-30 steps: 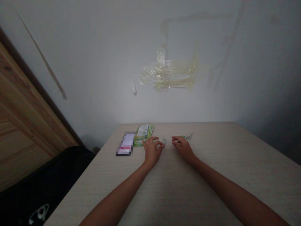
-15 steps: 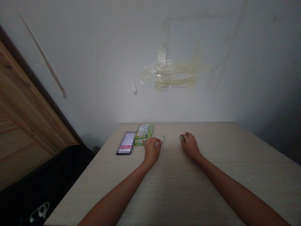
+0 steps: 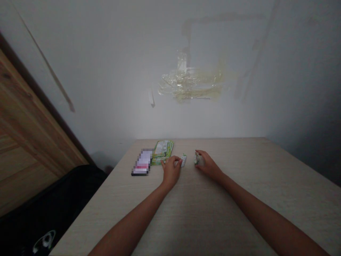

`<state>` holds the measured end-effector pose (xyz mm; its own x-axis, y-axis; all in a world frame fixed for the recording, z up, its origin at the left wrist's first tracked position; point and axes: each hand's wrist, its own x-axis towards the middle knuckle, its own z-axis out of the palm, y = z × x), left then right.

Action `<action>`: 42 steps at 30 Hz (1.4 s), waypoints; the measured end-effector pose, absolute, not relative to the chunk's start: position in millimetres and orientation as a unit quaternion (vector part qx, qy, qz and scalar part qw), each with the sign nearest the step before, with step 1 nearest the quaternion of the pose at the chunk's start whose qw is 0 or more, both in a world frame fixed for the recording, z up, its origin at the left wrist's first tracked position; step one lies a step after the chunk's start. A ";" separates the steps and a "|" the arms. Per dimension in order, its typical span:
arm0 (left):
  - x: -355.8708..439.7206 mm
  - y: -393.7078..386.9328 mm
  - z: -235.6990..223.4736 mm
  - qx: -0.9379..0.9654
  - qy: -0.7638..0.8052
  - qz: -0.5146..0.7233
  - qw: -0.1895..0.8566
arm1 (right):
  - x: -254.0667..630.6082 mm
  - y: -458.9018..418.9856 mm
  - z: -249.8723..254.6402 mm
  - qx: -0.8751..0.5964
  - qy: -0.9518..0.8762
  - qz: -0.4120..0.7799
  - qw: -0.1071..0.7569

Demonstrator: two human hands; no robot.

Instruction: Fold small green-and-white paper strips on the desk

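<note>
Phone: pixelation is blurring its screen.
Green packets: left hand is covering a corner.
Small packet: its print is appearing illegibly small.
Crumpled scrap: right hand is partly hiding it.
Forearms: bottom edge is cropping them.

Two hands, two small green-and-white pieces, one phone, one pile of green packets, one table

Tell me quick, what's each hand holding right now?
Left hand: closed, fingertips pinching a small white-and-green piece.
Right hand: holding a crumpled whitish-green bit between thumb and fingers.
</note>
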<state>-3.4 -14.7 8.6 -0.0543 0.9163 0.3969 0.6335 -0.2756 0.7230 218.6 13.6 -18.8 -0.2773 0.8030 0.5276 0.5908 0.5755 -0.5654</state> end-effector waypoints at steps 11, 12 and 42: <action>-2.1 -15.8 9.4 0.672 0.578 0.433 0.166 | 214.8 9.7 -17.0 -0.485 -0.778 0.163 0.364; -2.0 -15.6 9.0 0.672 0.577 0.434 0.165 | 214.8 9.6 -16.2 -0.486 -0.775 0.168 0.368; 1.2 -19.0 11.1 0.680 0.563 0.431 0.186 | 192.4 -3.8 -10.9 -0.391 -0.785 0.210 0.433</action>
